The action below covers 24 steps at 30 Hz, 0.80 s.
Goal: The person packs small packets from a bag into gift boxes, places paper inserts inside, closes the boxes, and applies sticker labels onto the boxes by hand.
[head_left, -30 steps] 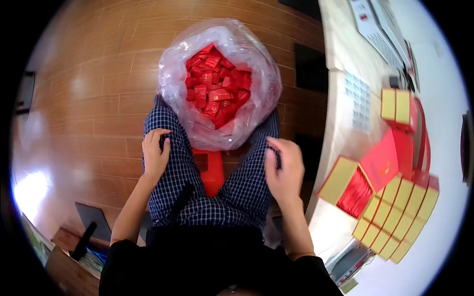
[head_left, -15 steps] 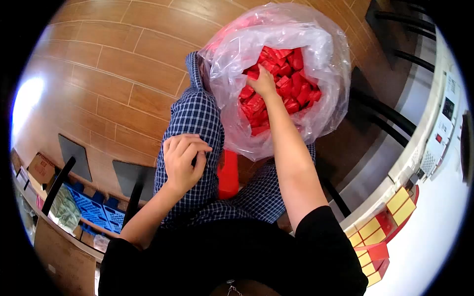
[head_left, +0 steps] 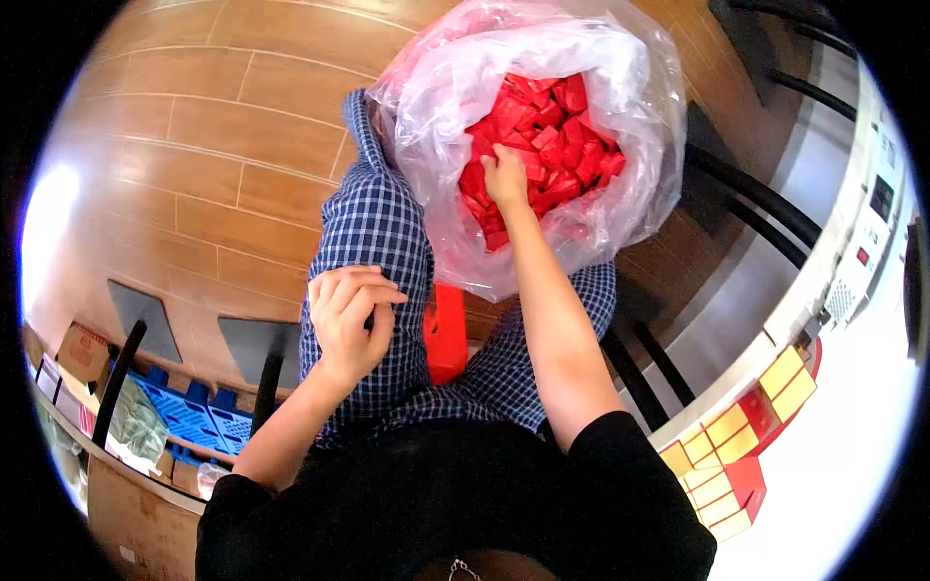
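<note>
A large clear plastic bag stands open on the floor in front of me, full of small red packets. My right hand reaches into the bag and touches the packets near their left side. Its fingers are bent together, and what they hold, if anything, is hidden. On my left thigh, in blue checked trousers, rests my left hand, fingers loosely curled and a little apart, with nothing in it. A red object shows between my legs, below the bag.
Black table legs stand at the right, under a white tabletop carrying red and yellow boxes and a control panel. Blue crates and cardboard boxes lie at the lower left, near dark base plates.
My right hand has moved slightly left and down within the bag, and its grip now looks more closed. The whole view has shifted a little. My left hand stays on the thigh.
</note>
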Motion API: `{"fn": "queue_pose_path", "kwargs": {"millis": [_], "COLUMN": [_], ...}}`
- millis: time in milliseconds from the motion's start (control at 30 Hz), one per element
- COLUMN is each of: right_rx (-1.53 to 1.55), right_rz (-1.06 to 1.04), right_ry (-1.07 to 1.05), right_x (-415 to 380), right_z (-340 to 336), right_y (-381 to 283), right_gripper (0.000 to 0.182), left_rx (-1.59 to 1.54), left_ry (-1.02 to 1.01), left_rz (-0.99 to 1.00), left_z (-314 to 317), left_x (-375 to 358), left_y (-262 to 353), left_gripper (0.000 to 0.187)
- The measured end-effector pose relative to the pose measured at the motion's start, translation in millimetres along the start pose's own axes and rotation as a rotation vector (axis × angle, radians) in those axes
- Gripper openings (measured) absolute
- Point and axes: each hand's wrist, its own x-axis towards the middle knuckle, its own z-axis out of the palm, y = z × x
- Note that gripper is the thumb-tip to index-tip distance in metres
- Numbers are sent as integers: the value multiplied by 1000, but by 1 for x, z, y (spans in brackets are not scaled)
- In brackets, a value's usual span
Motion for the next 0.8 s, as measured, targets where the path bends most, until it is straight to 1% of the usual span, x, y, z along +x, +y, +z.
{"fn": "queue_pose_path", "kwargs": {"millis": [67,100,133,200,233,300,333,400,433,467,533,567,600,667,700,733,800], "right_rx": [113,155,152,345,334,505,463,589,727,868,1163,1290,1418,1665,1752,1761,1889], "right_rz": [-110,-52,-3,0,0,-20,-75,-58,-42,-26,6,43,67,159,205,197,316], "right_ry": [269,251,312,374,403,512,569,578,551,521,471,439,401,282,210,215,-9], "right_x": [-15,-23,-38,-58,-74,-115,-136,-182,-203,-223,-258,-276,-295,-322,-335,-345,-362], "right_z": [-31,-49,-70,-93,-106,-131,-139,-152,-154,-156,-157,-160,-163,-160,-160,-159,-152], "right_y": [13,21,16,31,28,8,-1,-38,-49,-58,-69,-75,-81,-75,-71,-69,-64], "right_gripper": [28,28,28,28,28,28,28,28,28,27,27,27,28,29,33,33,37], "left_rx": [-23,-26,-30,-51,-36,-54,-81,-153,-191,-362,-999,-1093,-1099,-1123,-1299,-1288,-1358], "left_ry": [3,12,22,17,24,20,6,-50,-33,-176,-242,-363,-373,-681,-891,-896,-967], "left_rz": [9,18,30,63,56,40,57,48,100,49,-176,-278,-251,-254,-307,-300,-74], "left_z": [0,0,1,5,6,10,16,21,32,41,70,73,64,45,35,33,29], "left_x": [-1,-1,-2,-3,-4,-2,-3,3,4,6,3,1,-3,-9,-12,-17,-25], "left_y": [1,1,2,5,8,17,17,29,33,35,57,63,70,83,90,94,100], "left_gripper": [16,16,16,13,12,9,14,23,33,46,57,69,69,77,83,83,84]}}
